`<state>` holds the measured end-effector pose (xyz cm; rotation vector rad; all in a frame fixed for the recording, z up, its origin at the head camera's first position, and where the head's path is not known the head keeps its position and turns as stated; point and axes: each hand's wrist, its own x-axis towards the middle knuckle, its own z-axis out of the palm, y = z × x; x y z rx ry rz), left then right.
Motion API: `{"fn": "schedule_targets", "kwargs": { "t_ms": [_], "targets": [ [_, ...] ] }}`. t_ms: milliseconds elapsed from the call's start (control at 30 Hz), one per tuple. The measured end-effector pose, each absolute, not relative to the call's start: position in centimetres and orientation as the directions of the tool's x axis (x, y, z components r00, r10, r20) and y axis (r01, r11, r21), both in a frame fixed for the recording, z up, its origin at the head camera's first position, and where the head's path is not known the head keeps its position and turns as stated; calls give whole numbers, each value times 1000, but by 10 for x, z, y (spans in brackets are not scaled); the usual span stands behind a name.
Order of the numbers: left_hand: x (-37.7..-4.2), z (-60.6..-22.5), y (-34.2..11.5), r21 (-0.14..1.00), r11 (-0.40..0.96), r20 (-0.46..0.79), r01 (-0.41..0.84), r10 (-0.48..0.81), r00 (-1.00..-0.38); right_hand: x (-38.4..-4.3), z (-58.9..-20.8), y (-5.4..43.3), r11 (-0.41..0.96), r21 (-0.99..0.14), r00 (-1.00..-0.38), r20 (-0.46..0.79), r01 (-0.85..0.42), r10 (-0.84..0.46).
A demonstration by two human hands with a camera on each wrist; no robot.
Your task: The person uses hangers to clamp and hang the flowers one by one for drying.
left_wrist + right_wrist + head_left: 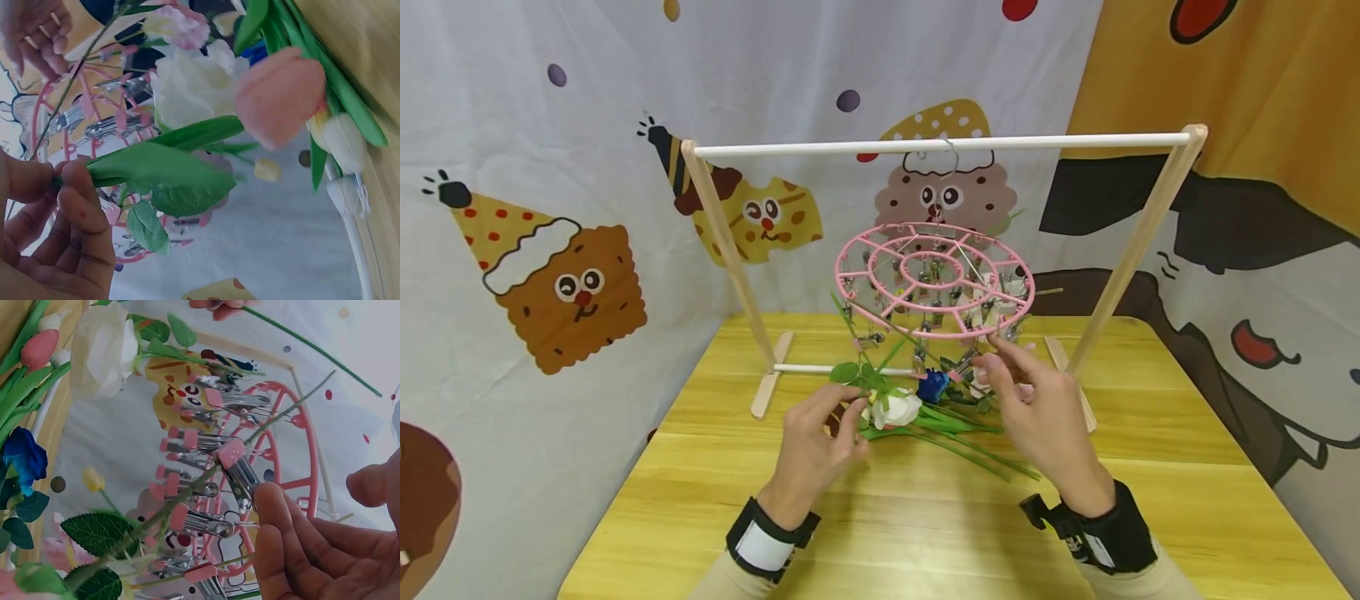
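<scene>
Head view: your left hand (816, 446) pinches a slender green stem with long smooth leaves (156, 167); your right hand (1045, 417), thumb spread from fingers, has fingertips at a silver, pink-tipped metal clip (242, 474) below the round pink rack (936, 335).

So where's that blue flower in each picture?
Head: the blue flower is below and slightly right of centre.
Left wrist: just a blue sliver, likely it, near the top, right of centre.
Right wrist: far left, about mid-height.
Shared landmark: the pink round hanger.
</scene>
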<state>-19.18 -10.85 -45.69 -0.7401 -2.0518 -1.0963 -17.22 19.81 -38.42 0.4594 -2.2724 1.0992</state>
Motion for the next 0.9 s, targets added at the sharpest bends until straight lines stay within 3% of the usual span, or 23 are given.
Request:
{"fn": "schedule_targets", "kwargs": {
  "t_ms": [267,400,667,900],
  "targets": [
    [-188,-452,-95,605,349,735,716,101,-671,-172,-394,201,597,-634,-756,651,-490,71],
    [-184,-453,-85,679,255,688,688,108,-718,-172,-401,196,620,-583,-724,689,-525,34],
    [-177,-456,-68,713,166,670,681,127,-732,-176,-404,183,665,-581,-807,587,-470,-58],
    [-174,-452,-58,732,145,650,666,147,-746,-187,-403,178,621,-627,-818,574,-470,-38]
  ]
}}
